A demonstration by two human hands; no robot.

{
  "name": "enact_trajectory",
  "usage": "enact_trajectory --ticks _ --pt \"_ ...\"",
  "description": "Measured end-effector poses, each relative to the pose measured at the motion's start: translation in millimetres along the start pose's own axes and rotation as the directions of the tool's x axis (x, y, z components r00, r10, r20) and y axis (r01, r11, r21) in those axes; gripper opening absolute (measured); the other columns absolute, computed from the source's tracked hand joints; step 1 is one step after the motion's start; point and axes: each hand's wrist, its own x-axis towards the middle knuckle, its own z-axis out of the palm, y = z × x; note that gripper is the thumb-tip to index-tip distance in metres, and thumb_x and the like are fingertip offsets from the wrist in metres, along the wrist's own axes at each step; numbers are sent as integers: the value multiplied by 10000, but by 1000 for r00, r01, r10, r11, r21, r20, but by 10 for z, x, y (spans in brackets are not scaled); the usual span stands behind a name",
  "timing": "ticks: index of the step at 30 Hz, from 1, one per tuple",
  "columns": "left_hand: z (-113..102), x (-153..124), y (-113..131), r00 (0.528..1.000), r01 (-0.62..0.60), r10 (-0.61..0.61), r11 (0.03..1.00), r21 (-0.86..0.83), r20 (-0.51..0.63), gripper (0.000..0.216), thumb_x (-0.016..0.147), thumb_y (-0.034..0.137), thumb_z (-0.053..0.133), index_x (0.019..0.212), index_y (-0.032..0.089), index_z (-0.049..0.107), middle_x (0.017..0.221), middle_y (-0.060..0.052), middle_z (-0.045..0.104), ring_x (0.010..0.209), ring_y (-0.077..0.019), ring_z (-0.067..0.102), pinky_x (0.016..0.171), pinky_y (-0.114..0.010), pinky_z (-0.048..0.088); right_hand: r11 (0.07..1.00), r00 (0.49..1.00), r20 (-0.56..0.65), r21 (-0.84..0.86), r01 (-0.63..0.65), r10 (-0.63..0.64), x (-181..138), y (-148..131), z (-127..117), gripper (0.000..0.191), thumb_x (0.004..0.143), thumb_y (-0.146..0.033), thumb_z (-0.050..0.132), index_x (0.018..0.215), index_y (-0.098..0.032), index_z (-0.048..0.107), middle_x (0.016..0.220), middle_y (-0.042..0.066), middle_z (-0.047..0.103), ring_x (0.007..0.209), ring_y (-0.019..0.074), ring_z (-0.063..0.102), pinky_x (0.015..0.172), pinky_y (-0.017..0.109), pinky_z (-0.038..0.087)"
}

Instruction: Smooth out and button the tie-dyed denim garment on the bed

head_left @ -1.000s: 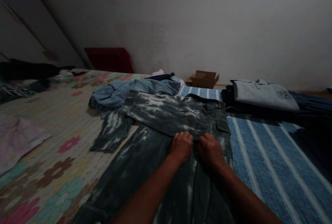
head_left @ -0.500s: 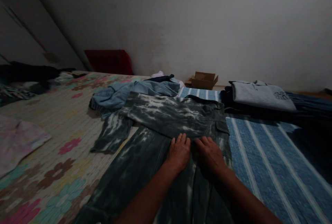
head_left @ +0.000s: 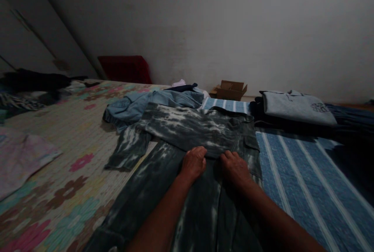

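Note:
A dark grey tie-dye denim garment (head_left: pixel 187 127) lies spread across the bed in front of me, its far part folded over toward me. My left hand (head_left: pixel 193 163) rests on the folded edge near the middle, fingers curled down onto the cloth. My right hand (head_left: pixel 234 167) lies just to its right on the same edge, fingers also bent and pressed into the denim. Both forearms reach in from the bottom of the view over the garment's lower part.
A light blue denim piece (head_left: pixel 152 102) lies beyond the garment. A folded grey sweatshirt (head_left: pixel 296 106) sits on dark clothes at the right, on a blue striped cover (head_left: pixel 304 174). A floral bedspread (head_left: pixel 58 158) fills the left; a cardboard box (head_left: pixel 230 89) and red object (head_left: pixel 125 69) stand by the wall.
Both hands lay flat with fingers stretched half a second ago; now the fingers curl onto the folded edge, and my left hand has shifted slightly left.

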Motion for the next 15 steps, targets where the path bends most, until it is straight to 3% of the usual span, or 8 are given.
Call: enact_trajectory --ticks 7,15 --pt "-1 6 -10 1000 3 -3 1000 -16 -22 265 832 159 540 1087 219 579 1148 -32 622 1060 -213 546 866 -347 449 999 996 -72 -3 -47 47 8 -4 40 156 891 -133 498 935 -196 634 906 68 629 832 222 554 626 312 331" --pt "13 43 -1 999 35 -34 999 17 -22 170 878 188 528 1025 227 604 1098 -26 627 1036 -202 546 834 -324 445 988 987 -87 88 -125 133 20 37 22 195 919 -202 468 819 -220 635 857 34 608 821 174 550 598 278 291"
